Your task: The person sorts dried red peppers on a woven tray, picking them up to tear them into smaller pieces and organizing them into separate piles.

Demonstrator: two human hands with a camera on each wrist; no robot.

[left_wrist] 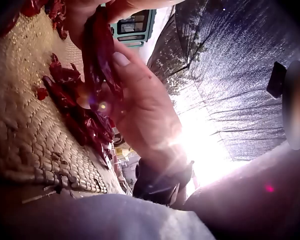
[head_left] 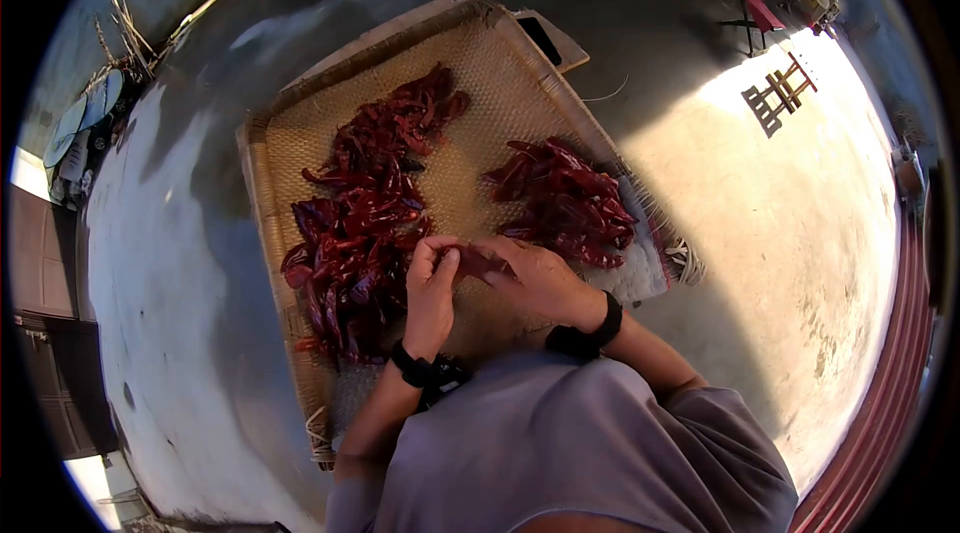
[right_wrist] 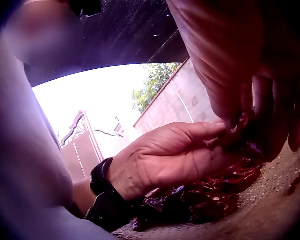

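Note:
Both hands meet over the near part of a woven tray (head_left: 470, 123), holding a dried red chili pepper (head_left: 487, 265) between them. Thumb and fingers of the left hand (head_left: 430, 298) pinch one end of it. The right hand (head_left: 548, 281) grips the pepper from the other side; its thumb lies along the wrinkled dark red skin of the chili (left_wrist: 101, 55) in the left wrist view. On the tray's left lies a long heap of red chilies (head_left: 360, 223), close beside the left hand. A smaller pile of chilies (head_left: 565, 198) sits beyond the right hand.
The tray has a raised rim (head_left: 262, 173) and rests on a board (head_left: 560, 41) that shows at its far corner. A pale cloth or sack (head_left: 640, 273) lies under the right pile. Concrete floor (head_left: 760, 263) surrounds it, with a small red-seated stool (head_left: 762, 13) farther off.

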